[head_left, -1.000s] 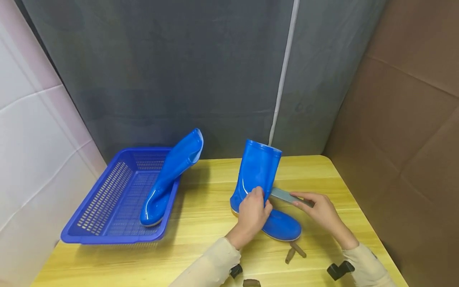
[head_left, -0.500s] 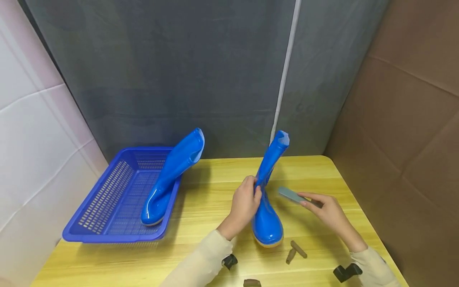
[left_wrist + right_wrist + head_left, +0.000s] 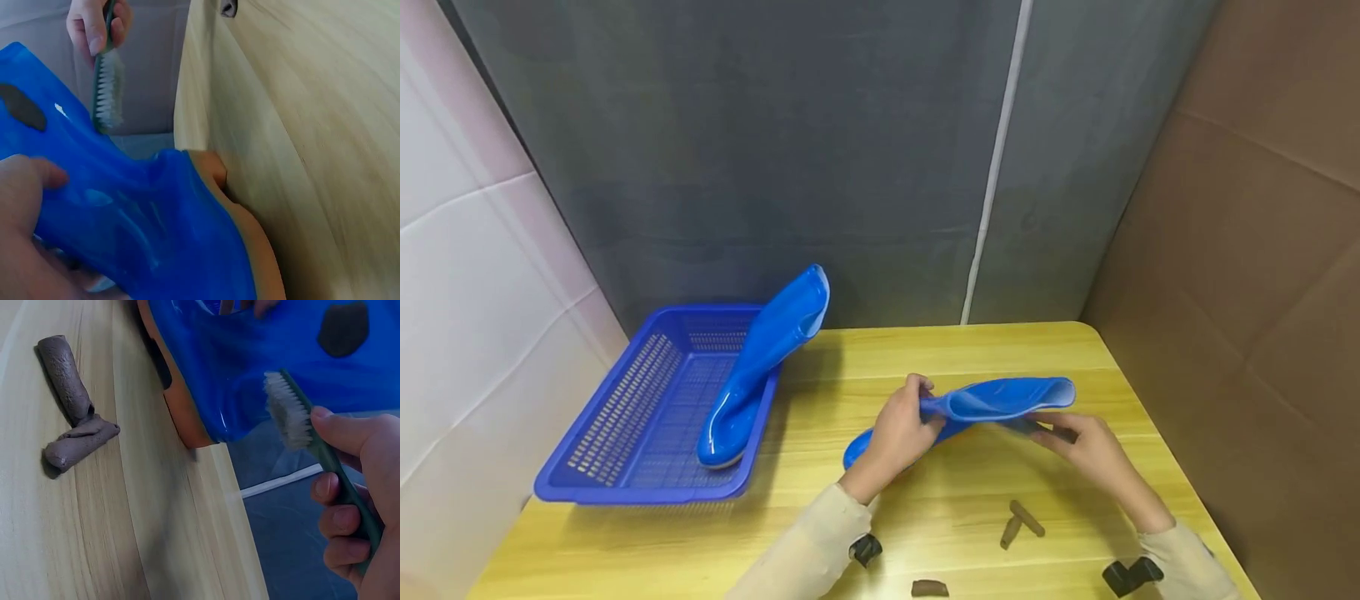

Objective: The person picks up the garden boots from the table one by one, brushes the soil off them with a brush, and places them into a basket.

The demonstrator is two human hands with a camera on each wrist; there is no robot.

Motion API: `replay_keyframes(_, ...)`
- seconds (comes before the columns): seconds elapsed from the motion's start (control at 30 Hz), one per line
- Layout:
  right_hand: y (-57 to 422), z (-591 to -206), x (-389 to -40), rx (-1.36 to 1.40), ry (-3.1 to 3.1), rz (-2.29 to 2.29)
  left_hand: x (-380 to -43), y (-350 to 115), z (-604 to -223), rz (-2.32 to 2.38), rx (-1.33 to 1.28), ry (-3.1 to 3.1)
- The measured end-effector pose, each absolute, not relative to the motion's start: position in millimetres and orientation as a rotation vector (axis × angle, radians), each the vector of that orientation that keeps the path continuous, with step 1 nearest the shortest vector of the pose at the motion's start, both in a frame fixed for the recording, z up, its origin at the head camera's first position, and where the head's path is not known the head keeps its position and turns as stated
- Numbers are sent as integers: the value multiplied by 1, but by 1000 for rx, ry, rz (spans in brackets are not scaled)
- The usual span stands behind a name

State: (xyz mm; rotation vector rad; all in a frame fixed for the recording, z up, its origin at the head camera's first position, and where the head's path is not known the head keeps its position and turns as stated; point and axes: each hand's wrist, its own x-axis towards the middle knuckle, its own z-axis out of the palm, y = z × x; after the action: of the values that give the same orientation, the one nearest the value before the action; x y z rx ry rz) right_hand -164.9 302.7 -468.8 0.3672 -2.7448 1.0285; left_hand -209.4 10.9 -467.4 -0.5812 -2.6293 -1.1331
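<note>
My left hand (image 3: 898,429) grips a blue rubber boot (image 3: 1011,390) around its narrow ankle part. The boot is tipped over, its pale-lined opening to the right and its toe to the left, partly behind my left forearm. A dark brown patch (image 3: 344,329) shows on the shaft in both wrist views. In my right hand (image 3: 1093,454) is a green-handled brush (image 3: 322,450) with white bristles, held by its handle. The bristles (image 3: 111,87) face the boot close to the shaft; whether they touch it I cannot tell. From the head view the brush is mostly hidden under the shaft.
A blue plastic basket (image 3: 568,497) stands at the left, a second blue boot (image 3: 752,367) leaning over its right rim. Two brown rolls (image 3: 65,381) lie touching on the wooden table (image 3: 700,550). Another brown piece (image 3: 930,588) lies at the front edge of view.
The boot has turned from upright, toe to the right, through toe forward, to tipped over with its shaft to the right. My right hand has moved slightly right and down with the brush.
</note>
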Motion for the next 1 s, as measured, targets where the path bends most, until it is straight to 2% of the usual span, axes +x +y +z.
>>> replay_keyframes(0.13, 303, -472, -164, 363, -2737, 985, -209, 13, -467, -1272, -703, -2624)
replay_keyframes(0.23, 305, -472, -163, 336, -2749, 1035, -212, 13, -465, -1552, -705, -2563)
replay_keyframes(0.37, 306, -467, -160, 311, -2771, 1109, -216, 11, -459, -2012, -582, -2410)
replay_keyframes(0.5, 308, -461, -156, 331, -2777, 1148, -218, 7, -454, -2279, -435, -2346)
replay_keyframes(0.8, 314, -454, -150, 437, -2777, 1161, -216, 7, -458, -2518, -157, -2426)
replay_keyframes(1.0, 313, -447, -144, 464, -2768, 1190, -214, 10, -461, -2513, -168, -2414)
